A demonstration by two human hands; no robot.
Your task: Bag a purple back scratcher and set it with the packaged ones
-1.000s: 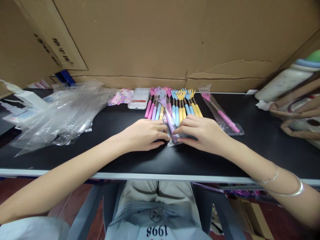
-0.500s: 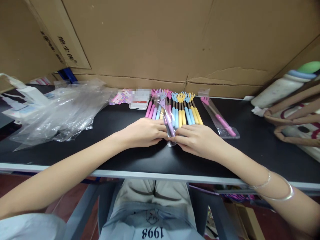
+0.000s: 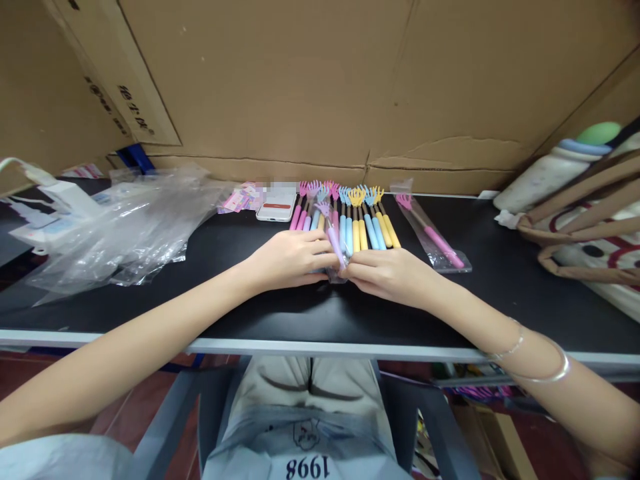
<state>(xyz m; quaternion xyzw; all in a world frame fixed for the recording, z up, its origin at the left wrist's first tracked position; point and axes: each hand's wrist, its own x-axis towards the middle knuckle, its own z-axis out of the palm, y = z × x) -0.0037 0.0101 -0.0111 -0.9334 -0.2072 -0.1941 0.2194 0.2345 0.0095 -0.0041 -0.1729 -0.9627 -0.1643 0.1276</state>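
Observation:
My left hand (image 3: 290,259) and my right hand (image 3: 391,272) meet at the middle of the black table (image 3: 250,307). Between their fingertips they pinch the lower end of a clear bag holding a purple back scratcher (image 3: 333,239), whose claw end points away from me. Just behind the hands lies a row of loose back scratchers (image 3: 350,217) in pink, blue and yellow, claws toward the cardboard wall.
A bagged pink back scratcher (image 3: 431,233) lies to the right of the row. A heap of clear plastic bags (image 3: 125,227) covers the left of the table. A phone (image 3: 276,207) and pink cards (image 3: 240,197) lie at the back. A tote bag (image 3: 585,240) and bottle (image 3: 545,177) stand at right.
Both hands have drawn closer together on the bag's lower end, and the loose plastic below the fingers has shrunk. The view has shifted slightly.

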